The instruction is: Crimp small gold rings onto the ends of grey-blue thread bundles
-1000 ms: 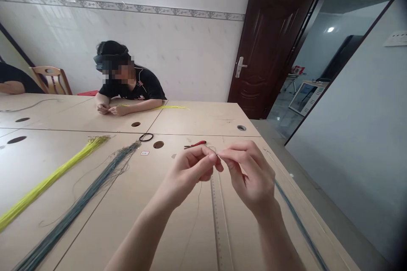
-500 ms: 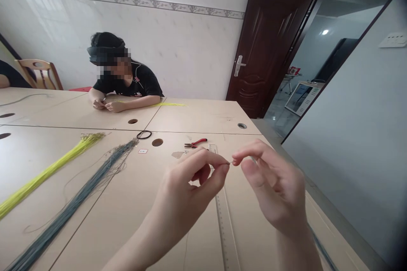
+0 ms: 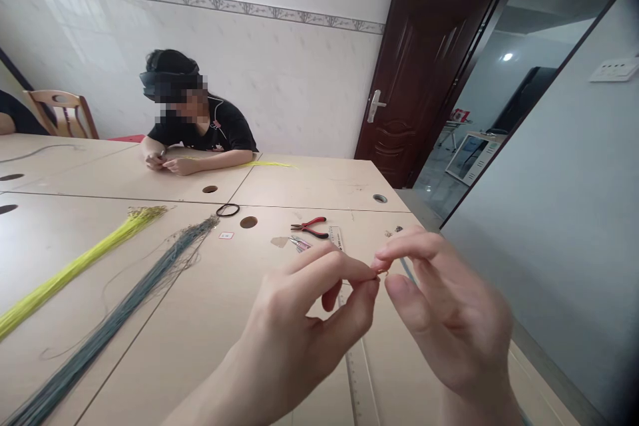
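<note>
My left hand (image 3: 309, 306) is closed in a pinch, thumb against index finger, on a tiny copper-coloured piece (image 3: 383, 271) that looks like bent wire. Its exact kind is too small to make out. My right hand (image 3: 449, 306) is beside it, with the index fingertip at the piece and the thumb held apart, leaving a gap. Under both hands lies a clear ruler (image 3: 353, 373), partly covered by them. Beyond the left hand are red-handled pliers (image 3: 310, 226) with jaws to the left, and a small pinkish tool (image 3: 300, 244) partly hidden by my fingers.
A yellow cord bundle (image 3: 84, 263) and a grey-blue cord bundle (image 3: 124, 309) stretch across the table (image 3: 214, 319) at left. A black ring (image 3: 228, 210) lies near a cable hole (image 3: 248, 221). Small dark bits (image 3: 398, 229) lie beyond my right hand. A person (image 3: 200, 120) sits opposite.
Both hands have shifted a little right and down. More of the pliers and the pinkish tool shows. The copper-coloured piece is now visible between the fingertips.
</note>
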The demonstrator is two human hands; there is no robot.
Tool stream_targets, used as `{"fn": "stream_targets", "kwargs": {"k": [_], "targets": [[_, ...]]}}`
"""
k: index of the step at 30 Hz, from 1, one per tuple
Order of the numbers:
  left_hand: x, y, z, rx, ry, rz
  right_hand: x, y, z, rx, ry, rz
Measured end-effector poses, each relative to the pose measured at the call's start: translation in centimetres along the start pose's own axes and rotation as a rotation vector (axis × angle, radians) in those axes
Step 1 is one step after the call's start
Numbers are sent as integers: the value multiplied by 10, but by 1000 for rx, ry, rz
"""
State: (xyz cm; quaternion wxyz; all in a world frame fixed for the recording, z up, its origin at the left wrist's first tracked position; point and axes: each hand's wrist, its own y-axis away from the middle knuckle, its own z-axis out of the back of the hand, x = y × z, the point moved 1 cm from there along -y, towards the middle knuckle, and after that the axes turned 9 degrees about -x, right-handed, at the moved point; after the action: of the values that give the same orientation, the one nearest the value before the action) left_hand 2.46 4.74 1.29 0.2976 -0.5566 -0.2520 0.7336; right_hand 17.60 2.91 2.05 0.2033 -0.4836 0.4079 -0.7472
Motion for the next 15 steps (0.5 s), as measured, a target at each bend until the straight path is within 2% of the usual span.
{"fn": "stream_targets", "kwargs": {"k": [5,9,15], "targets": [[0,-1,-1,82,63,72,0,0,0,33,-114,-40],[0,0,-2,108,117,137,2,-2,1,34,-103,-98],[2,-2,-5,75,117,136,2,-3,2,29,-44,-117]]}}
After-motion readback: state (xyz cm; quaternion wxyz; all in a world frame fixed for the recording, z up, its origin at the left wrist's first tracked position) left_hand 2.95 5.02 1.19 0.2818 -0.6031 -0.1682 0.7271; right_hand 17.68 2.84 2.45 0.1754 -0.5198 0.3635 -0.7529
